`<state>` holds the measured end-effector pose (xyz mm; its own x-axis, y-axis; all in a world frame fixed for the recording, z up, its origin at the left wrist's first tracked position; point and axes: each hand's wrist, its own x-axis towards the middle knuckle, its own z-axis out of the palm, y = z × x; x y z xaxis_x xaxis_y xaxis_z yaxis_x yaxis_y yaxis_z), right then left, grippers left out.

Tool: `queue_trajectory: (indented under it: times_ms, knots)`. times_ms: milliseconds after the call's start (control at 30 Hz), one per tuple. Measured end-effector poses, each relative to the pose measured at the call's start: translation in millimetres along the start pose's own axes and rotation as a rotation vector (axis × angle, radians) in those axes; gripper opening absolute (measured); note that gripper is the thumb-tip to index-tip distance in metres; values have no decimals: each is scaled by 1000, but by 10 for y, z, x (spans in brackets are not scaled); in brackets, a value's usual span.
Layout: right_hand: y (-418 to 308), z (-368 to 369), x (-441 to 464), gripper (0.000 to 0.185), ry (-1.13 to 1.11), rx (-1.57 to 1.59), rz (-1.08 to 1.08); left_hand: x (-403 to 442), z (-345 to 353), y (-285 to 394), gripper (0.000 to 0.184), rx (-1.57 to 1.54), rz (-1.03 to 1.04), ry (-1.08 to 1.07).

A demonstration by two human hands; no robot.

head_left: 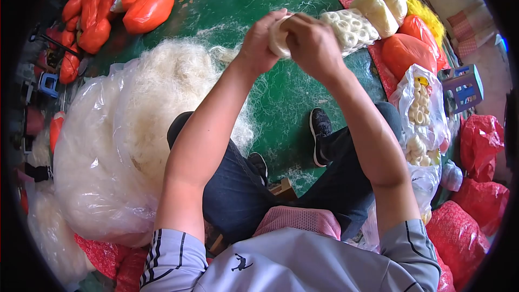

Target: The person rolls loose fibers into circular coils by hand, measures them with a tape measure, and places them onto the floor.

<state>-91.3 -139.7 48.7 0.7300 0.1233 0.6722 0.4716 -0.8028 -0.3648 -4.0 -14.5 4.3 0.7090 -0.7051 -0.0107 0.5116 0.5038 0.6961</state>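
Observation:
Out in front of me, my left hand (258, 43) is closed around the edge of a cream-coloured ring of fibre (279, 39). My right hand (315, 43) meets it from the other side, its fingers curled and pressed against the ring; part of the ring is hidden behind them. Just beyond my right hand lies a clear pack of similar pale rings (352, 28). To my left, a big loose heap of pale fibre (170, 84) spills from a clear plastic bag (81, 167), and some strands reach towards my left wrist.
Orange bags (148, 8) lie at the far left. On the right are cream bundles (378, 8), an orange bag (408, 54), a bag of rings (419, 103), a purple plastic stool (463, 87) and red bags (459, 238). Loose strands litter the green floor (281, 103).

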Motion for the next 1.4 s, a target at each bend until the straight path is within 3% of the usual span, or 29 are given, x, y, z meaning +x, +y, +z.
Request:
queue_trajectory:
  times_ms: [67, 200, 300, 433, 467, 567, 767, 933, 1000, 1067, 1167, 1267, 1400]
  knots:
    - [125, 100, -31, 6, -129, 58, -149, -79, 150, -34, 36, 64, 13, 61]
    - [224, 120, -33, 13, -223, 74, -282, -89, 49, 108, 38, 42, -189, -115]
    - [179, 122, -19, 11, -68, 61, -352, 23, -180, 61, 35, -63, -148, -177]
    - [106, -169, 52, 18, 169, -47, -130, -5, -42, 96, 33, -131, -83, -24]
    - [167, -220, 48, 21, 151, -34, -40, -67, -26, 113, 35, -29, -74, -45]
    - [227, -277, 74, 25, 205, -81, -102, -71, -39, 102, 39, 62, -91, -94]
    - [210, -219, 71, 38, 11, -128, -185, -32, -16, -33, 37, 80, -61, -117]
    - [238, -151, 72, 32, -18, -140, -193, 43, -173, -105, 31, 900, 290, -182]
    - [291, -129, 67, 26, -12, -115, -189, 3, -135, -79, 30, 757, 190, -165]
    - [311, -130, 75, 19, 14, -72, -202, -40, -40, -28, 31, 100, -147, -53]
    - [252, -212, 75, 15, -33, -42, -121, -8, -134, -54, 33, 160, -82, -150]
    - [212, -261, 73, 13, -52, -23, -24, -55, -5, 50, 34, 67, -188, -119]
    - [217, -245, 40, 16, -49, 41, 153, -123, 114, 84, 37, 104, -160, -43]
